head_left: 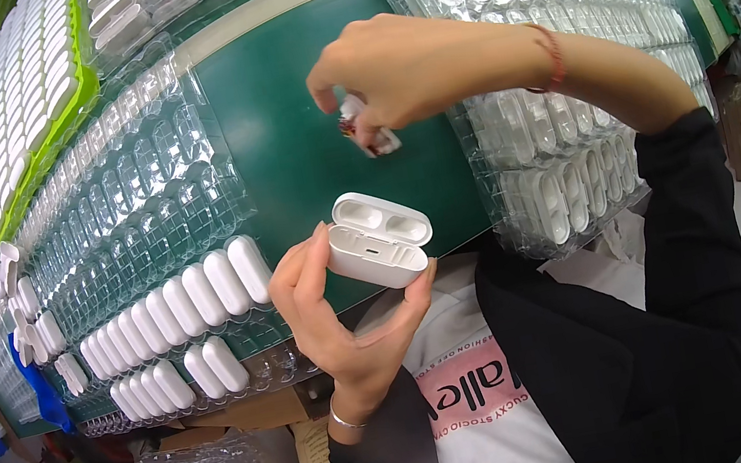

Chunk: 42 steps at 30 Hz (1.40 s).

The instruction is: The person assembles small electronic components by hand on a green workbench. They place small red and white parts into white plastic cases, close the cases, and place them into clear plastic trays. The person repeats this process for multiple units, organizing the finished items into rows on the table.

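White rounded plastic case (381, 264), hinged lid open, is at the centre of the head view, its ends gripped by the left hand (339, 331); above it, the right hand (405, 62) pinches a small blurred white-and-reddish part (353, 107). Assembly seems in hand; the next move likely calls for aligning part and case.

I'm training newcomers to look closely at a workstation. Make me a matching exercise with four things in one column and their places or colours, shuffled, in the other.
1. Open white case
2. Small part
3. Cord bracelet
4. Rim of the upper-left tray

A. Around the right wrist
B. Bright green
C. In the left hand
D. In the fingers of the right hand

Pairs: 1-C, 2-D, 3-A, 4-B
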Tool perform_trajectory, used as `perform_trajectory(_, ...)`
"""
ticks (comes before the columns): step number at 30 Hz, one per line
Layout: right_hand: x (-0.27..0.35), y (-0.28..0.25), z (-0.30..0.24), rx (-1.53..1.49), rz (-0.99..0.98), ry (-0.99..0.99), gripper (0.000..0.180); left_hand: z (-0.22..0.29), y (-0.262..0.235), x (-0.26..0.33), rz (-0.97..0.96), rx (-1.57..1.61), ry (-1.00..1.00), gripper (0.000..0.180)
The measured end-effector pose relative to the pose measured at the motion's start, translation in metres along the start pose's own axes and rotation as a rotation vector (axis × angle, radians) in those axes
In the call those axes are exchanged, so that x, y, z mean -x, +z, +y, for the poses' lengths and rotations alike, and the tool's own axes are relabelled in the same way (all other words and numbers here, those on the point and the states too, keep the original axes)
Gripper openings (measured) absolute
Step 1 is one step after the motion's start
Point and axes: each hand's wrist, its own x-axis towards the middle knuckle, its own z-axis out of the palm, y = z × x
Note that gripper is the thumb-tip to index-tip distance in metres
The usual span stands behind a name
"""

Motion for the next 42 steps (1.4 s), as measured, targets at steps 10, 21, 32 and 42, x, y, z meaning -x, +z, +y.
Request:
perform_trajectory(10, -0.017, 0.02, 0.018, 0.009, 0.088, 0.039, 0.025, -0.006, 0.001, 0.006, -0.007, 0.041, 0.053, 0.081)
perform_trajectory(21, -0.02, 0.019, 0.007, -0.104, 0.015, 0.103, 0.02, -0.014, 0.004, 0.002, 0.089, -0.02, 0.003, 0.079)
perform_trajectory(32, 0.036, -0.003, -0.038, -0.774, 0.055, -0.024, 0.014, -0.012, -0.003, -0.009, 0.247, -0.186, -0.005, 0.075)
perform_trajectory(42, 0.059, 0.027, -0.05, -0.669, 0.337, -0.201, 0.012, -0.004, 0.007, -0.015, 0.286, -0.205, 0.183, 0.076)
